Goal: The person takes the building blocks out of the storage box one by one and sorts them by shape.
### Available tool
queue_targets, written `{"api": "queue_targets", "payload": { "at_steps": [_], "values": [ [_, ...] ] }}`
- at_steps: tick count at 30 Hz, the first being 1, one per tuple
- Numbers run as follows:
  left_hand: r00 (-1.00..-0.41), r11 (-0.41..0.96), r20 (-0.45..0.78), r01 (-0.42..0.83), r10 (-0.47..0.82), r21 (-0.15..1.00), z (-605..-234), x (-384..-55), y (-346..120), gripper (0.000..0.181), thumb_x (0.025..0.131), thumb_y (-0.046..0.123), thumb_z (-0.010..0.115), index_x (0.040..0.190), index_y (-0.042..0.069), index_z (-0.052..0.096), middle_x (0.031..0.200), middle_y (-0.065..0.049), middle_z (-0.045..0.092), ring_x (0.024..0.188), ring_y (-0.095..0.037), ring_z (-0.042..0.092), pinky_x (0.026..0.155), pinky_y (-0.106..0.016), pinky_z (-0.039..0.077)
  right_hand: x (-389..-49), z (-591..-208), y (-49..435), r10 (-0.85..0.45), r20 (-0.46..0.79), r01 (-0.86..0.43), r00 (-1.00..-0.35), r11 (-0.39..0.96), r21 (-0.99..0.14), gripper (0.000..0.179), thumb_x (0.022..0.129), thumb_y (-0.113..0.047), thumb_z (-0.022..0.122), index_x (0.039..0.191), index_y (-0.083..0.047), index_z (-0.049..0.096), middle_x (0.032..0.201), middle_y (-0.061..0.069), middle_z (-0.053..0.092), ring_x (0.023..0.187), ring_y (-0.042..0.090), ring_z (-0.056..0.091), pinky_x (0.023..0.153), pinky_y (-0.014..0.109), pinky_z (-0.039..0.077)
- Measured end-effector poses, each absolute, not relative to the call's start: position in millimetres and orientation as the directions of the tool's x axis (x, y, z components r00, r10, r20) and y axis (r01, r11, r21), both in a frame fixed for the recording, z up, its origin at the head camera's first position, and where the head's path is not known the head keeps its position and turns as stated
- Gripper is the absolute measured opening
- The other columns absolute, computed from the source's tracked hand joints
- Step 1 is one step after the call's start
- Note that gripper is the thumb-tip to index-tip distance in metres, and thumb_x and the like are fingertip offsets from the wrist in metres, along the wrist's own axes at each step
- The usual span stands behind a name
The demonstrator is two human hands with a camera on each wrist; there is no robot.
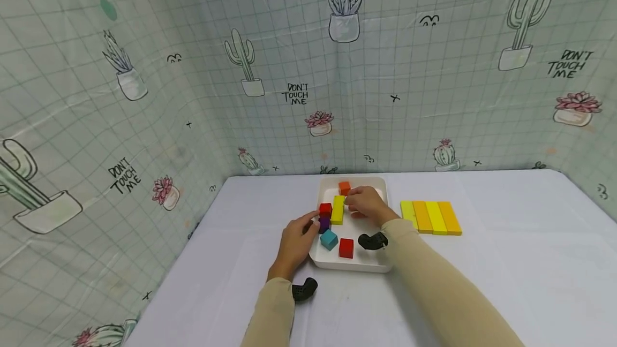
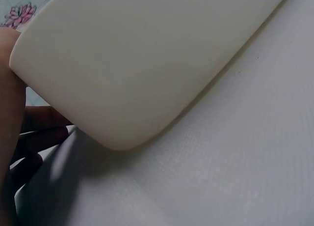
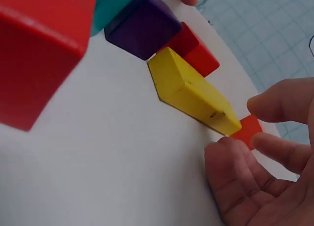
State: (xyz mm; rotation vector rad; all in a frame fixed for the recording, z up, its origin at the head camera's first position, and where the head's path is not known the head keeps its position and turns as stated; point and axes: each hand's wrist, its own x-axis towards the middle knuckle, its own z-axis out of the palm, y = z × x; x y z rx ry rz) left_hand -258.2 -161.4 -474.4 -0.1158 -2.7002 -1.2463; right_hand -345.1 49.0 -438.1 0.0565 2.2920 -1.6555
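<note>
My right hand [image 1: 368, 204] is over the white tray [image 1: 366, 266], beside a yellow rectangular block [image 1: 338, 210] and near an orange cube [image 1: 344, 188]. In the right wrist view its thumb and fingers stand apart, close to the far end of the yellow block [image 3: 194, 93], with nothing visibly held. My left hand [image 1: 295, 240] is at the tray's left side, its fingertips close to a red cube [image 1: 325, 210] and a purple block [image 1: 324, 224]. The left wrist view shows that hand against the tray's outer wall [image 2: 122, 73], with several fingers hanging outside it.
In the tray's near half lie a teal cube [image 1: 329, 240] and another red cube [image 1: 346, 248]. Right of the tray, several yellow and orange planks [image 1: 430, 217] lie side by side on the white tabletop [image 1: 511, 261]. A patterned cloth [image 1: 385, 68] hangs behind.
</note>
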Motion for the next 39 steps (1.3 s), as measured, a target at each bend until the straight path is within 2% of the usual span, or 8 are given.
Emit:
{"api": "queue_targets", "payload": {
  "at_steps": [5, 7, 14, 22, 29, 39],
  "values": [
    [-0.981, 0.637, 0.193, 0.149, 0.001, 0.757, -474.0, -257.5, -161.3, 0.039, 0.102, 0.033, 0.055, 0.139, 0.022, 0.063, 0.121, -0.004, 0.067, 0.108, -0.024, 0.058, 0.101, -0.049, 0.047, -350.0, -437.7, 46.7, -0.183, -0.248, 0.137, -0.951, 0.469, -0.873, 0.048, 0.094, -0.019, 0.066, 0.136, 0.001, 0.056, 0.108, 0.016, 0.064, 0.089, 0.027, 0.062, 0.074, 0.028, 0.058],
    [-0.982, 0.639, 0.190, 0.146, 0.000, 0.755, -474.7, -257.3, -160.1, 0.039, 0.102, 0.033, 0.055, 0.139, 0.023, 0.062, 0.121, -0.004, 0.067, 0.108, -0.023, 0.058, 0.100, -0.048, 0.047, -351.1, -438.4, 46.2, -0.191, -0.249, 0.123, -0.950, 0.503, -0.856, 0.049, 0.093, -0.021, 0.068, 0.136, 0.001, 0.057, 0.107, 0.016, 0.063, 0.087, 0.026, 0.061, 0.072, 0.028, 0.058],
    [-0.986, 0.645, 0.169, 0.134, 0.007, 0.752, -476.6, -255.9, -155.0, 0.039, 0.103, 0.033, 0.054, 0.140, 0.023, 0.062, 0.123, -0.005, 0.067, 0.109, -0.024, 0.058, 0.100, -0.048, 0.048, -349.7, -444.7, 46.1, -0.197, -0.232, 0.047, -0.953, 0.658, -0.752, 0.060, 0.091, -0.028, 0.072, 0.142, -0.003, 0.053, 0.128, 0.019, 0.058, 0.075, 0.023, 0.061, 0.067, 0.027, 0.056],
    [-0.985, 0.665, 0.170, 0.130, 0.005, 0.735, -474.9, -257.6, -158.2, 0.039, 0.103, 0.034, 0.053, 0.141, 0.024, 0.061, 0.120, -0.004, 0.066, 0.107, -0.024, 0.057, 0.100, -0.049, 0.047, -348.8, -445.9, 43.5, -0.227, -0.186, -0.004, -0.956, 0.644, -0.765, 0.054, 0.090, -0.027, 0.073, 0.133, 0.001, 0.055, 0.126, 0.018, 0.060, 0.081, 0.023, 0.062, 0.070, 0.028, 0.057],
    [-0.986, 0.658, 0.165, 0.119, -0.007, 0.743, -475.6, -256.3, -160.6, 0.039, 0.103, 0.036, 0.054, 0.141, 0.026, 0.060, 0.120, -0.004, 0.066, 0.108, -0.024, 0.056, 0.100, -0.049, 0.047, -349.7, -444.3, 43.6, -0.218, -0.186, 0.020, -0.958, 0.598, -0.802, 0.048, 0.088, -0.023, 0.076, 0.122, -0.001, 0.051, 0.116, 0.017, 0.059, 0.077, 0.024, 0.057, 0.069, 0.027, 0.055],
    [-0.987, 0.660, 0.163, 0.119, -0.005, 0.742, -474.7, -256.3, -159.1, 0.040, 0.103, 0.036, 0.054, 0.141, 0.026, 0.060, 0.122, -0.004, 0.065, 0.108, -0.023, 0.057, 0.101, -0.048, 0.048, -348.7, -443.7, 47.5, -0.207, -0.179, 0.020, -0.962, 0.599, -0.800, 0.047, 0.088, -0.022, 0.077, 0.121, -0.001, 0.052, 0.110, 0.016, 0.060, 0.072, 0.024, 0.057, 0.068, 0.027, 0.054]
  ]
}}
